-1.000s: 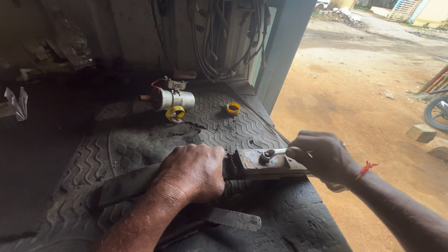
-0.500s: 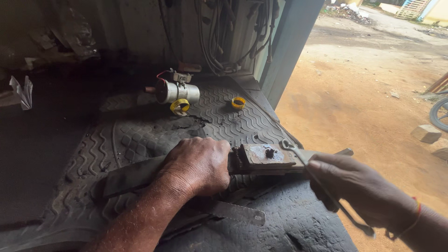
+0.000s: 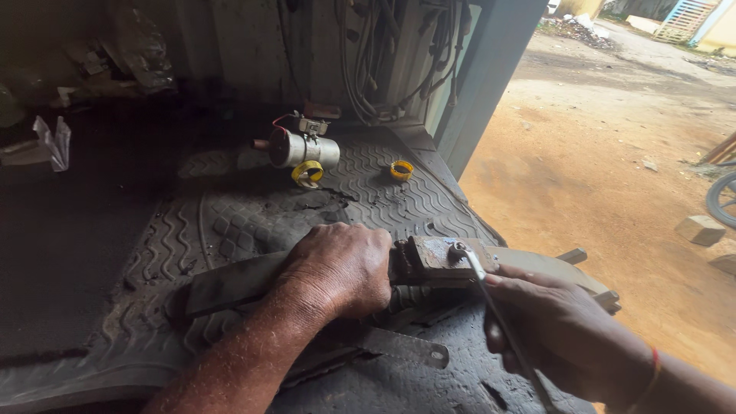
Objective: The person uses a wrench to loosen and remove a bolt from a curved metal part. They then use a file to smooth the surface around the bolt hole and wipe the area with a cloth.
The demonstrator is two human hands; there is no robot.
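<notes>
A: How many yellow rings lie on the ribbed rubber mat [image 3: 230, 230]?
B: Two: one yellow ring [image 3: 307, 174] touching the silver cylinder [image 3: 303, 149], another yellow ring [image 3: 401, 170] to that cylinder's right.
A: Cylinders?
B: One.
A: Hands and tools?
B: Two hands, left [image 3: 337, 270] and right [image 3: 560, 333]; one spanner [image 3: 491, 303]; one flat metal strip [image 3: 399, 346].

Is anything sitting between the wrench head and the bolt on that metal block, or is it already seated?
Nothing visible is in the way. The right hand holds the wrench, whose ring end sits right on the bolt atop the metal block. The left hand presses down just left of the block, clear of the wrench.
</notes>
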